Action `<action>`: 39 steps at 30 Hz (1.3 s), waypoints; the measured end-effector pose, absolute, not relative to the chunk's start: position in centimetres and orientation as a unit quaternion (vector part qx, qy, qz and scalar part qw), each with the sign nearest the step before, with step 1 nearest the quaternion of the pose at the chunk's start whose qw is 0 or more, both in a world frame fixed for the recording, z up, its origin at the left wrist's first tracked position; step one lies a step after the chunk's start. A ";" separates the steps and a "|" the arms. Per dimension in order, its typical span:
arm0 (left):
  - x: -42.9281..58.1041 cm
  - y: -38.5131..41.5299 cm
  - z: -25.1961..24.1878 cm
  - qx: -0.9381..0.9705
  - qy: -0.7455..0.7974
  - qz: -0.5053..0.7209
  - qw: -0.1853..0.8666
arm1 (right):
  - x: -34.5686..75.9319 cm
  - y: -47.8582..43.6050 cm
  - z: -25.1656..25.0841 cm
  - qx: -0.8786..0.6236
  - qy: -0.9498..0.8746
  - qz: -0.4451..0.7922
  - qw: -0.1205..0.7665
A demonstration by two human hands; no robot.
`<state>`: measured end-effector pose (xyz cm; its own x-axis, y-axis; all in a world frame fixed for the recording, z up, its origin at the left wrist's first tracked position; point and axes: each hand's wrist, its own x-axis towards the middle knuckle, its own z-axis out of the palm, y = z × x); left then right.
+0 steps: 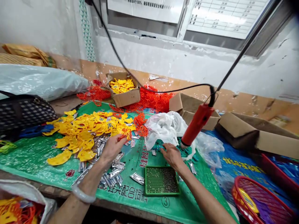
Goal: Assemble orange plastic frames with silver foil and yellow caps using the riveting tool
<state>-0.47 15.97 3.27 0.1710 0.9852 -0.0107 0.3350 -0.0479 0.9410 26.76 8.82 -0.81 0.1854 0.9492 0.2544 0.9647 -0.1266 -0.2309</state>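
My left hand (112, 148), with a pale bangle at the wrist, pinches an orange net piece (126, 133) beside a heap of yellow plastic pieces (81, 129). Small silver packets (114, 179) lie scattered below it. My right hand (171, 154) reaches over small teal pieces (187, 152) at the mouth of a white bag (161, 126); its fingers are bent, and what they touch is too small to make out. A red electric screwdriver (196, 126) hangs just right of that hand. Near the front edge, a green tray (146, 183) holds many small dark screws.
Behind are a cardboard box (127, 98) of yellow pieces and orange netting (155, 99). Open boxes (277, 143) and a red basket (235, 193) stand right. A checkered bag (25, 110) lies left, a white sack (48, 205) front left. A black cable (114, 46) crosses above.
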 end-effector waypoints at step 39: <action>-1.4 3.7 1.2 0.230 0.273 0.379 0.854 | 16.3 4.2 5.1 -0.412 -0.676 0.447 0.417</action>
